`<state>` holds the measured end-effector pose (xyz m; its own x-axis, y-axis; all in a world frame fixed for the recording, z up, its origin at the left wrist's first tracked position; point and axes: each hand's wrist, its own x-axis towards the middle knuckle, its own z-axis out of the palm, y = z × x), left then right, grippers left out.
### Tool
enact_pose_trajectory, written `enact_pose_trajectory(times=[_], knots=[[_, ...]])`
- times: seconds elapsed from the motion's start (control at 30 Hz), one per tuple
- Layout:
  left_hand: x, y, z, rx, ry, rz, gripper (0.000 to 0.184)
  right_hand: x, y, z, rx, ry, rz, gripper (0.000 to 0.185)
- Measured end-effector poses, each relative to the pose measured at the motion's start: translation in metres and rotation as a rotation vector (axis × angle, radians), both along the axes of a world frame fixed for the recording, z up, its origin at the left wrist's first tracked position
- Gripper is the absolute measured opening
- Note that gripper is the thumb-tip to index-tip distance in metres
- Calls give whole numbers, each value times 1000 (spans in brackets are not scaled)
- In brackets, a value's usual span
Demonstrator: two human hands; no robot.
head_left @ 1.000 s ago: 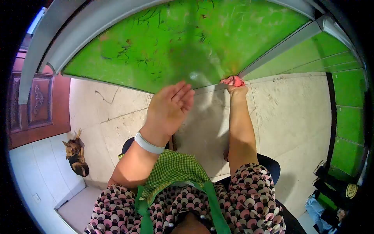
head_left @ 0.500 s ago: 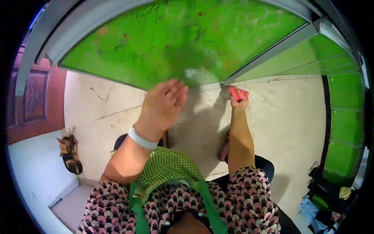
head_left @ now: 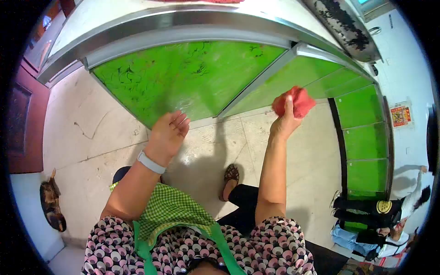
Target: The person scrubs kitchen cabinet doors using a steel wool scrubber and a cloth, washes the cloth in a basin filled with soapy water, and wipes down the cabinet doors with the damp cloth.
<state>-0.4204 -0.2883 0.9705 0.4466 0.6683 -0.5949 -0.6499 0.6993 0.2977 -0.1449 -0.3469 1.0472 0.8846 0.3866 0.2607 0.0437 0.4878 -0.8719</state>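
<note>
My right hand [head_left: 285, 124] grips a crumpled red cloth [head_left: 303, 104], the thumb laid over it. It is held up in front of the side green panels, above the pale tiled floor. My left hand [head_left: 168, 136], with a pale band on the wrist, holds nothing; its fingers are loosely bent and apart. It is nearest the lower edge of a glossy green cabinet panel [head_left: 183, 75] with dark branching patterns. Whether it touches the panel I cannot tell.
Above the panel runs a metal-edged white counter [head_left: 151, 10], with a dark-stained metal piece [head_left: 341, 27] at its right. A cat [head_left: 51, 201] lies on the floor at left, below a reddish door [head_left: 25, 119]. Other people [head_left: 380, 207] are at far right, beside more green cabinets [head_left: 364, 149].
My right hand has lifted away from the floor by the panel's lower corner, with the red cloth in it. My left hand has drawn down and left. The view has tilted up, showing the counter.
</note>
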Motion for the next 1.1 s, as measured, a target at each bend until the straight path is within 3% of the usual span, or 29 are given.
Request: enact_pose_trajectory(times=[0.03, 0.13, 0.2, 0.23, 0.3, 0.33, 0.4, 0.47, 0.53, 0.57, 0.63, 0.67, 0.83, 0.9, 1.1], knots=[[3, -2, 6, 7, -16, -6, 26, -5, 2, 20, -1, -192, -78, 36], [8, -2, 6, -18, 45, -2, 26, -22, 16, 77, 40, -369, -166, 29], [6, -3, -34, 286, -115, -45, 26, -27, 23, 108, 35, -400, -111, 28], [4, -2, -45, 295, -131, -61, 26, -26, 28, 119, 24, -415, -52, 27], [4, 1, -55, 1379, 813, -232, 24, -20, 47, 132, 216, -244, 115, 22], [3, -2, -48, 1409, 775, -240, 24, -18, 44, 135, 209, -64, 373, 18], [4, -2, -8, 606, -98, -104, 5, -4, 49, 141, 268, 70, 571, 18], [-4, 14, -11, 150, -229, -133, 14, -9, 50, 154, 209, 278, 590, 12], [-12, 20, -21, 278, -506, -245, 18, 0, 54, 165, 229, 461, 827, 11], [-3, 23, -49, 251, -504, -275, 18, 12, 71, 124, 223, 601, 920, 12], [-5, 20, -30, 99, -35, -136, 26, 13, 80, 126, 94, 589, 869, 14], [-4, 20, -25, 107, -42, -157, 26, 32, 90, 117, 71, 759, 988, 16], [-1, 39, -38, -9, 8, -40, 36, 44, 88, 105, 135, 675, 959, 23], [-2, 42, -44, 21, -4, -72, 30, 45, 82, 105, 45, 626, 1023, 25], [2, 50, -38, -72, -7, -46, 32, 48, 4, 120, -80, 663, 877, 17]])
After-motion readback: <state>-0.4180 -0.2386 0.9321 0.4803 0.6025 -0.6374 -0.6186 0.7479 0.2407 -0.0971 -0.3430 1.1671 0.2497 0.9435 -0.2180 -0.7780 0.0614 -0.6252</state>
